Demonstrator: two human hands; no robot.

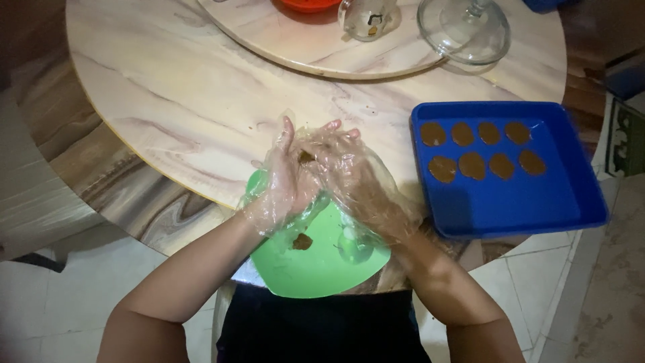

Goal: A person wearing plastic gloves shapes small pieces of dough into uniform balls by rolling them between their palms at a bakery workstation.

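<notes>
Left hand (282, 181): in a loose clear plastic glove, palm turned inward, pressed against the other hand; grip half-closed around a small brown lump (306, 158).
Right hand (356, 178): gloved the same way, fingers laid over the left; grip cupped on the same lump, which sits between the two palms.
Lump position: above the far edge of the green plate (316, 272), near the desk (201, 101) edge in front of the person.
Green plate contents: one small brown piece (302, 241) lying near its middle; a pale roundish thing just right of it, possibly a small cup or lid, glove glare makes it hard to tell.
Blue tray (510, 208): to the right of the hands, apart from the plate, holding eight flat brown ovals (472, 165) in two rows of four at its far end; near half bare.
Turntable (302, 47): far side, carrying a red bowl (306, 5), a small glass jar (368, 19) and a glass lid (463, 30).
Risk, sticking: soft dough may cling to the baggy glove film and tear when the palms part.
Risk, drop: hands sit over the plate rim; a slipped lump could miss it and land on the desk or the lap.
Risk, tray: its near corner overhangs the desk edge; a nudge from the right forearm could tip it.
</notes>
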